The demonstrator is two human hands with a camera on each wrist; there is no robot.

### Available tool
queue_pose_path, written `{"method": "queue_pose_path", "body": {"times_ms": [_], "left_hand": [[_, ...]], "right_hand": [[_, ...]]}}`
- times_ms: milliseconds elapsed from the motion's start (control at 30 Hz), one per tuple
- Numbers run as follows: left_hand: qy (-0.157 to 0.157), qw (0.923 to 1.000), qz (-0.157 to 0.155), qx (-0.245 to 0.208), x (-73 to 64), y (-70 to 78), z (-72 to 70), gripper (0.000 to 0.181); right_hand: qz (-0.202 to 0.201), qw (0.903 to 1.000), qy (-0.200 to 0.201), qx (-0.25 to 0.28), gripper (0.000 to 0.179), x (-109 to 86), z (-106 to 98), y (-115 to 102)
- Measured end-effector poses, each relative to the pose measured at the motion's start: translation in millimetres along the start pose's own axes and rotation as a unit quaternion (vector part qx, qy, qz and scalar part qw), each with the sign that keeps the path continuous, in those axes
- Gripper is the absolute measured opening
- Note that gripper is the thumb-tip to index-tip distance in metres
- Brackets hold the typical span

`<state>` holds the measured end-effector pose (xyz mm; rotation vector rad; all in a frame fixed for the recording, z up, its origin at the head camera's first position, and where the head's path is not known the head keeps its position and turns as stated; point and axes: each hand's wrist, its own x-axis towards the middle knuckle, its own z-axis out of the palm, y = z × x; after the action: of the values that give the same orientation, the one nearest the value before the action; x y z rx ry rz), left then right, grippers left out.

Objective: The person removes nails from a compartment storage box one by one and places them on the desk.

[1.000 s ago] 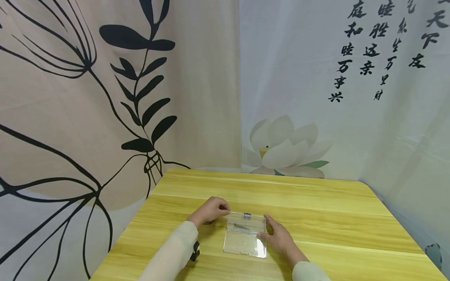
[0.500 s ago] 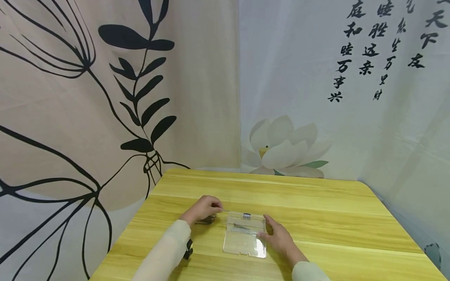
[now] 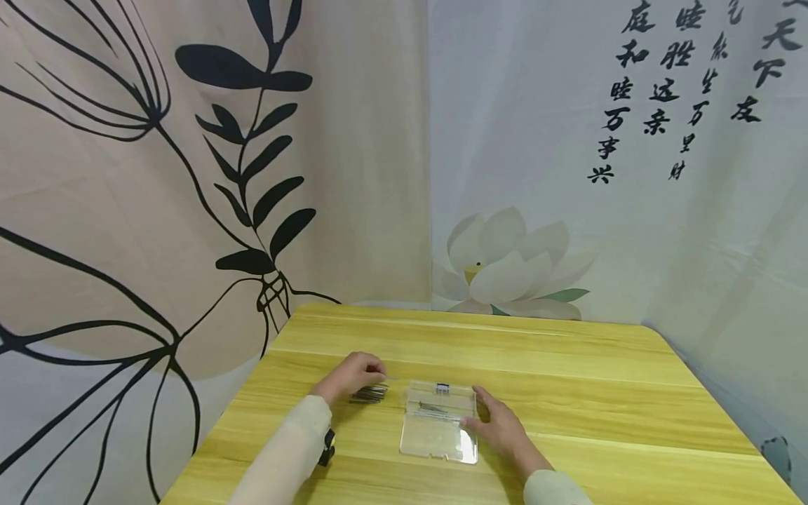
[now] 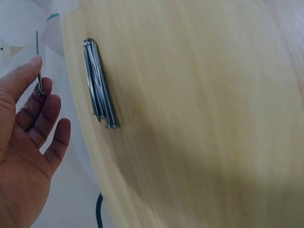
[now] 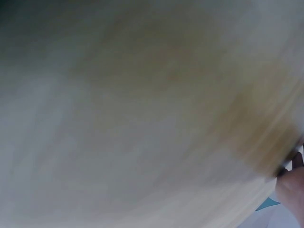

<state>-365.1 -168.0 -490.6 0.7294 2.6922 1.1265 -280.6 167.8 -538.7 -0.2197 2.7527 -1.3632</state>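
My left hand (image 3: 352, 374) pinches a single nail (image 4: 38, 47) between thumb and fingers, its point away from the palm and its head by the fingers. Beneath and beside that hand, a bundle of nails (image 4: 100, 85) lies on the table. A clear plastic box (image 3: 435, 440) lies with its lid folded open toward me, and a few thin metal pieces (image 3: 433, 407) show near its hinge. On the box's right side, my right hand (image 3: 503, 424) grips it, thumb near the hinge and fingers at the back corner. The right wrist view is blurred, with only part of the hand at its edge.
The wood-grain table (image 3: 606, 393) reaches back to a printed curtain (image 3: 366, 154). Dark wrist gear (image 3: 327, 447) sits under the left sleeve, low over the tabletop. A small dark latch (image 3: 442, 388) is at the box's back edge.
My left hand has moved left, away from the box and over the bundle of nails, which now shows more. My right hand and the box have stayed in place.
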Motion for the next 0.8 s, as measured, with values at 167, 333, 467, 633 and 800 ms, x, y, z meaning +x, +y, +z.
{"method": "queue_pose_path", "body": {"times_ms": [167,333,467,633,800], "left_hand": [[0.007,0.9999,0.001,0.016,-2.0,-6.8,-2.1,0.01],[0.012,0.9995,-0.001,0.03,-3.0,-12.1,-3.2,0.01],[0.014,0.9993,-0.006,0.033,-4.4,-13.1,-5.0,0.009],[0.017,0.999,-0.014,0.04,-6.4,-13.5,-6.7,0.008],[0.019,0.9988,-0.017,0.041,-7.7,-15.2,-5.3,0.006]], "right_hand": [[-0.003,1.0,0.005,-0.007,0.079,2.0,-0.1,0.7],[-0.002,1.0,0.004,-0.005,0.078,2.2,0.5,0.7],[-0.002,1.0,0.002,-0.008,0.078,1.9,0.8,0.1],[-0.002,1.0,0.004,-0.008,0.079,1.4,-0.6,-1.8],[-0.003,1.0,0.002,-0.003,0.078,0.7,-1.3,-3.5]]}}
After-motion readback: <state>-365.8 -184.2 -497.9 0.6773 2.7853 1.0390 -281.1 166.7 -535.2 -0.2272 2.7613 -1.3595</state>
